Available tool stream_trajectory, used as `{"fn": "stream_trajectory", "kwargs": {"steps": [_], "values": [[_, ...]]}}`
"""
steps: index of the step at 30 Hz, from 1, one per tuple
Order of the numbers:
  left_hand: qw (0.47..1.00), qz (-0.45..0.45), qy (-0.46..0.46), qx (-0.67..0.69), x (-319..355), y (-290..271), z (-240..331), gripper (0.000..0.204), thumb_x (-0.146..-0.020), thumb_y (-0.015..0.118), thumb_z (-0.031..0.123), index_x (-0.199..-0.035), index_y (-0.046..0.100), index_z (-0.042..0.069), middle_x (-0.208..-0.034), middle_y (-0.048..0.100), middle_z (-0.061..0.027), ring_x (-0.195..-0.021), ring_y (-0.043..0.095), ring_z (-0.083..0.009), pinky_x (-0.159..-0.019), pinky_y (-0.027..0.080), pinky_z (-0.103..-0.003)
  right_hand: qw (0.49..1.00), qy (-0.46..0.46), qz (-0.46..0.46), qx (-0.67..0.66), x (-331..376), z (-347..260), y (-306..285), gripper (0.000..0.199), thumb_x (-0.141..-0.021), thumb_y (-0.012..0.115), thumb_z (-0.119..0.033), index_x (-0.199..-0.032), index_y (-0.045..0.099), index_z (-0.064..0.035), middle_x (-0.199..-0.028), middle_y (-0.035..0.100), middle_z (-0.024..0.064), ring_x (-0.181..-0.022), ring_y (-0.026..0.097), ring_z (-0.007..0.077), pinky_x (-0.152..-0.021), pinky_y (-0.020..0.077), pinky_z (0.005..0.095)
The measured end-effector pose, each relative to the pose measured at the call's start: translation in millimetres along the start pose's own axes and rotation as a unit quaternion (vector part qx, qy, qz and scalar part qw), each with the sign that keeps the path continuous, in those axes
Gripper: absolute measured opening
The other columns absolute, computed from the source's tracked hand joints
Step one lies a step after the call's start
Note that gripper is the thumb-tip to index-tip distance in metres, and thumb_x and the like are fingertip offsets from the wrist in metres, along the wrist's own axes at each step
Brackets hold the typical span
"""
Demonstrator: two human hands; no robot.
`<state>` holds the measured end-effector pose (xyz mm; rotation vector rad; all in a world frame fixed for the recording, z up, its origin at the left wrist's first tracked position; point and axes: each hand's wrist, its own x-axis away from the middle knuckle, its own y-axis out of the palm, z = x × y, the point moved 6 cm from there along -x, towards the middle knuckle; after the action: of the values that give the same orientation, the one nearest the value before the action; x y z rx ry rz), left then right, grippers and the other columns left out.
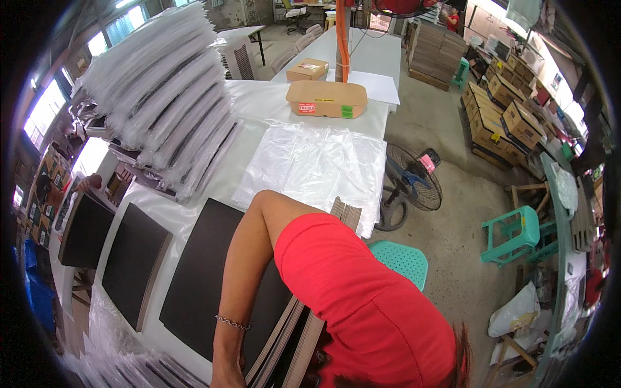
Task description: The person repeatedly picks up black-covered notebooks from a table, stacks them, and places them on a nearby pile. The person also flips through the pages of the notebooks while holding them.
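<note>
My right arm, in a red sleeve with a chain bracelet on the wrist, bends across the lower middle. My right hand [228, 376] is cut off by the bottom edge beside black boards, so its fingers are hidden. Under the forearm lies a large black board [200, 278]. More boards with grey-brown edges [284, 343] stand close together between the forearm and my body. Another black board [134, 265] lies to the left on the white-covered table [155, 207]. My left hand is out of view.
Wrapped flat sheets [162, 90] form a tall leaning stack at far left. Clear plastic bags [317, 161] lie ahead, before an open cardboard box [326, 100]. A co-worker's hand [88, 183] touches black boards [84, 229] at left. A fan [414, 178] and green stool [401, 262] stand right.
</note>
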<state>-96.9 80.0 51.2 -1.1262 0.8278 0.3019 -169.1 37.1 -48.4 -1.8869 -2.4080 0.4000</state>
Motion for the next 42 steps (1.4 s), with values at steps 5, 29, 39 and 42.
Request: {"fn": "stream_trajectory", "kwargs": {"steps": [5, 29, 39, 42], "values": [[1.000, 0.007, 0.001, -0.018, -1.2, -6.0, 1.5, 0.048, -0.076, 0.071, 0.042, -0.096, 0.059, 0.000, -0.073, 0.055, -0.0076, -0.064, 0.053, -0.0272, -0.061, 0.043, -0.037, 1.000, 0.012, -0.012, -0.015, 2.0, -0.4, 1.3, 0.094, -0.074, 0.070, -0.054, -0.138, 0.033, 0.0026, -0.139, 0.036, 0.0260, -0.128, 0.037, 0.0356, -0.104, 0.0332, 0.0407], [0.927, -0.257, -0.260, -0.088, 90.9, -64.9, -20.6, 0.085, -0.065, 0.073, 0.040, -0.142, 0.038, 0.026, -0.077, 0.043, 0.0026, -0.071, 0.043, -0.0153, -0.069, 0.041, -0.027, 0.968, 0.222, -0.057, -0.098, 19.1, -43.9, 4.0, 0.082, -0.077, 0.073, -0.038, -0.141, 0.033, -0.0078, -0.136, 0.042, 0.0188, -0.120, 0.046, 0.0309, -0.097, 0.0414, 0.0440], [0.936, -0.232, -0.251, -0.084, 95.8, -66.8, -22.2, 0.082, -0.067, 0.072, 0.040, -0.141, 0.040, 0.024, -0.075, 0.042, 0.0032, -0.071, 0.043, -0.0140, -0.069, 0.042, -0.026, 0.965, 0.230, -0.047, -0.116, 16.0, -41.3, 3.1, 0.085, -0.075, 0.074, -0.040, -0.141, 0.033, -0.0071, -0.137, 0.041, 0.0190, -0.121, 0.046, 0.0339, -0.098, 0.0407, 0.0462], [0.938, -0.224, -0.247, -0.096, 97.8, -66.0, -21.0, 0.079, -0.068, 0.071, 0.040, -0.139, 0.042, 0.025, -0.075, 0.042, 0.0039, -0.070, 0.043, -0.0131, -0.068, 0.042, -0.026, 0.965, 0.226, -0.050, -0.122, 15.1, -41.4, 3.8, 0.086, -0.074, 0.075, -0.040, -0.141, 0.032, -0.0071, -0.137, 0.041, 0.0188, -0.121, 0.046, 0.0338, -0.099, 0.0408, 0.0460]]}}
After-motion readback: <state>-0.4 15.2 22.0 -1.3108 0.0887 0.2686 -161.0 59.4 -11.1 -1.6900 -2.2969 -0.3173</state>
